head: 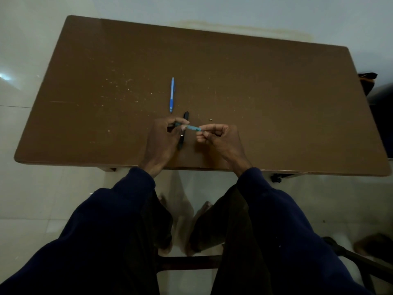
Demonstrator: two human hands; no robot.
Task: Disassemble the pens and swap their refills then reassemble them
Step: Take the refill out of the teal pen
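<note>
Teal plastic is showing between the two grips: a translucent teal pen [191, 127] is being held level just above the tabletop [276, 103], and I am reading this as the twisting-apart step. The left grip [164, 137] is curling fingers and thumb round one end, and the right grip [214, 137] is pinching the other end between thumb and fingertips, so both are closed on the pen and nothing else. Holding it by both ends is making sense to me, since opposite turns should unscrew the halves; whether they are already parting I cannot tell. A black pen [181, 142] is lying on the tabletop directly beneath the held one, partly hidden by the left grip. A blue click pen [172, 94] is lying farther off, apart from both grips. A tiny pale bit [210, 119] is sitting just beyond the right grip; I am guessing it is a loose pen part.
</note>
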